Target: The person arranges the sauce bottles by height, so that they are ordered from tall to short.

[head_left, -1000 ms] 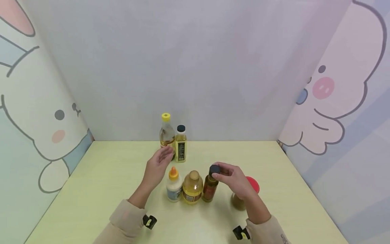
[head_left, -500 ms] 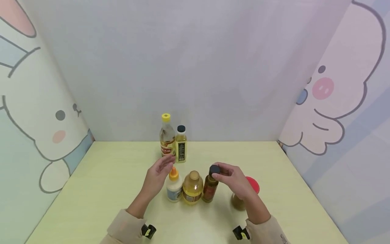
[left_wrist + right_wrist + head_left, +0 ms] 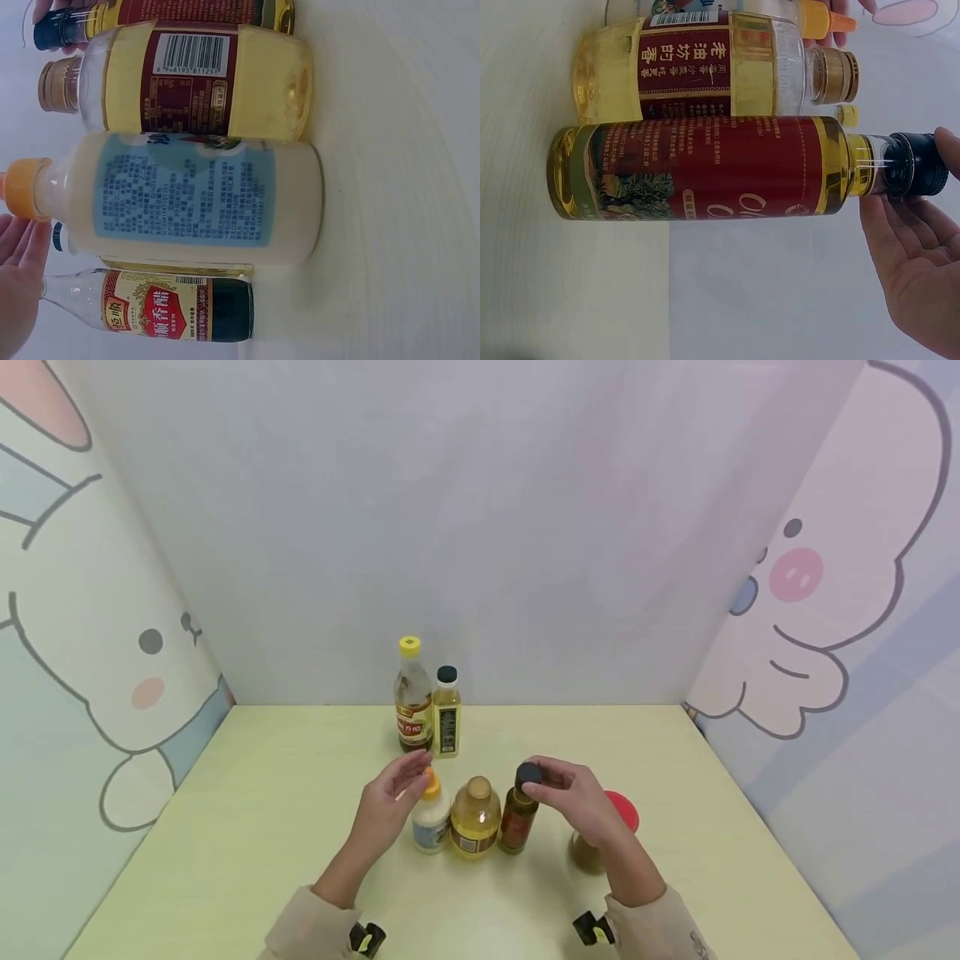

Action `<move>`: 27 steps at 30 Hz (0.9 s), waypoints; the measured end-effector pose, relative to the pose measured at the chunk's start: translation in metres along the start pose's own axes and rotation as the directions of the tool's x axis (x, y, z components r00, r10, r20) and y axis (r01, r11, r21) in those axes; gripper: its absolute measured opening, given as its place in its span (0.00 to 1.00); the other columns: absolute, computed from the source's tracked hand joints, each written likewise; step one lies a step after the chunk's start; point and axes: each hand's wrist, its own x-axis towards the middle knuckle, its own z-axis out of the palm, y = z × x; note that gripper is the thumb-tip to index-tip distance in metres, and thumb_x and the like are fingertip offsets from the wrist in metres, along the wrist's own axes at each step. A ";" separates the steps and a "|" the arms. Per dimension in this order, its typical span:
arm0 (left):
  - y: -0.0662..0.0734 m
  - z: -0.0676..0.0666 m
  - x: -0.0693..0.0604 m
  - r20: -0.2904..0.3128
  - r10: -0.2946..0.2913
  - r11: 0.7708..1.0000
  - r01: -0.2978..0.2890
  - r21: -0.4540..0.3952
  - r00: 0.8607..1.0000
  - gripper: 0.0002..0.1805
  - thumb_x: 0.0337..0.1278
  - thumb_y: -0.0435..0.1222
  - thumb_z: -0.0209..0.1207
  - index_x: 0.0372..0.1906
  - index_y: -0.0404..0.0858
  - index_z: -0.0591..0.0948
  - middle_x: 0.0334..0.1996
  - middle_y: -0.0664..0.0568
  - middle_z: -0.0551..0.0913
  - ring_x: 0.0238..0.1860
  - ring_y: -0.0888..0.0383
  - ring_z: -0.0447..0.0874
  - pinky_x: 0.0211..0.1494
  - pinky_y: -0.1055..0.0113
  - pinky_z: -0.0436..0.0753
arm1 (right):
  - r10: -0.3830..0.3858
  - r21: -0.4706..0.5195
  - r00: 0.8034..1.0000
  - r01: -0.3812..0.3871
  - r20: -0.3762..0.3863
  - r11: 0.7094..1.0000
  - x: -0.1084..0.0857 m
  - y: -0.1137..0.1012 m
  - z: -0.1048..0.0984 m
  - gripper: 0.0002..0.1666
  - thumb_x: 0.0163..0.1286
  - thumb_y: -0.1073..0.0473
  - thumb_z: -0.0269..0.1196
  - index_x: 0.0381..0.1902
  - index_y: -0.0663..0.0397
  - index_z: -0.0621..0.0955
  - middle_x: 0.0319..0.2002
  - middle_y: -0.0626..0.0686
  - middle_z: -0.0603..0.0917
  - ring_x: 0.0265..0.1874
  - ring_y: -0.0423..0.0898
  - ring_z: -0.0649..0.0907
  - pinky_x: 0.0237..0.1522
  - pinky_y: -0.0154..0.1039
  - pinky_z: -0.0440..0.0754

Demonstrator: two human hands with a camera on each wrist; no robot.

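In the head view the right hand (image 3: 581,797) pinches the black cap of a dark bottle with a red label (image 3: 517,823); the right wrist view shows thumb and fingers around its cap (image 3: 919,163). The left hand (image 3: 384,803), fingers extended, is at the orange cap of a white squeeze bottle (image 3: 431,823), partly covering it. In the left wrist view the left fingers (image 3: 22,244) lie beside that orange cap (image 3: 28,187); how firmly they touch cannot be told. A round bottle of yellow oil (image 3: 475,822) stands between the two bottles.
Behind stand a yellow-capped bottle (image 3: 413,714) and a slim black-capped oil bottle (image 3: 447,718). A red-lidded jar (image 3: 587,853) is partly hidden under the right forearm. The pale table (image 3: 300,777) meets a grey back wall (image 3: 480,527) and patterned side walls.
The left hand has come down and nearer from in front of the yellow-capped bottle to the squeeze bottle's orange cap. The right hand has stayed on the dark bottle's cap.
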 end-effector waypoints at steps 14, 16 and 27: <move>-0.012 0.003 -0.014 -0.030 -0.071 0.991 0.074 0.109 0.997 0.24 0.58 0.39 0.68 0.58 0.36 0.78 0.54 0.49 0.81 0.55 0.49 0.79 0.57 0.50 0.77 | -0.014 0.015 1.000 0.014 0.004 1.000 -0.001 0.000 0.003 0.26 0.67 0.56 0.67 0.58 0.65 0.77 0.49 0.59 0.82 0.49 0.52 0.81 0.58 0.52 0.74; -0.014 0.003 -0.015 -0.041 -0.073 0.989 0.078 0.123 0.996 0.25 0.57 0.40 0.68 0.58 0.36 0.79 0.54 0.49 0.81 0.54 0.49 0.79 0.57 0.51 0.76 | -0.012 0.017 1.000 0.011 0.003 1.000 -0.001 0.000 0.004 0.26 0.67 0.56 0.67 0.58 0.65 0.77 0.49 0.59 0.82 0.50 0.52 0.81 0.58 0.53 0.74; -0.021 0.006 -0.012 -0.073 -0.049 0.987 0.060 0.146 0.996 0.22 0.57 0.38 0.69 0.55 0.35 0.80 0.50 0.49 0.83 0.51 0.50 0.81 0.55 0.50 0.78 | -0.003 0.014 0.998 0.004 -0.064 1.000 -0.003 0.005 0.005 0.28 0.66 0.57 0.68 0.61 0.64 0.76 0.52 0.59 0.82 0.53 0.53 0.81 0.58 0.51 0.74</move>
